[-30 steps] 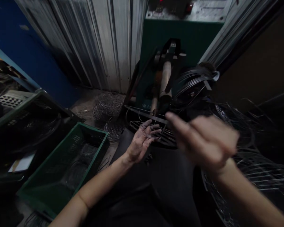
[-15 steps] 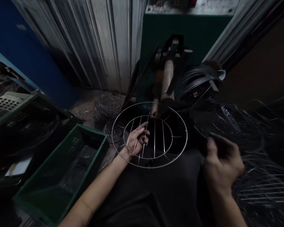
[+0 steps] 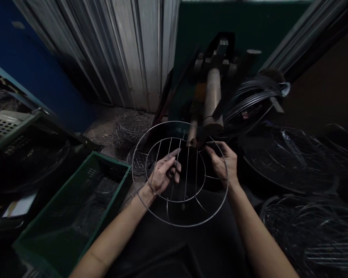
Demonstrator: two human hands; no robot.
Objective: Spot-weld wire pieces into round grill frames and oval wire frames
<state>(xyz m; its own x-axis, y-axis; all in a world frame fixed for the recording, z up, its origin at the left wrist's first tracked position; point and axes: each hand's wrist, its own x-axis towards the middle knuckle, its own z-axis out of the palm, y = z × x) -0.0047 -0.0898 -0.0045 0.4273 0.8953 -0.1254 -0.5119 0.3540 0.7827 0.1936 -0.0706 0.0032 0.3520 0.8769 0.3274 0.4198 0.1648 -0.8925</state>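
Note:
A round wire rack (image 3: 186,181), with an inner ring, an outer ring and parallel bars, is tilted in front of the machine's lower electrode (image 3: 192,135). My left hand (image 3: 165,172) is at its left part, seen through the bars, forefinger stretched out and the other fingers curled in against the wires. At the rack's upper right, my right hand (image 3: 224,160) pinches thumb and forefinger together close to the electrodes. What lies between those fingertips is too dark to make out. A thick metal cylinder (image 3: 213,96) of the machine stands just above the rack.
A green crate (image 3: 104,160) with wire pieces inside stands at left, with wire bundles (image 3: 130,129) on the floor behind it. Coiled wire or cable (image 3: 249,96) hangs beside the green machine (image 3: 237,19). Piles of wire parts (image 3: 310,227) fill the lower right.
My right hand has come in from the far right to the rack's upper right edge, its fingers now pinched. The rack tilts more towards me and sits slightly further left.

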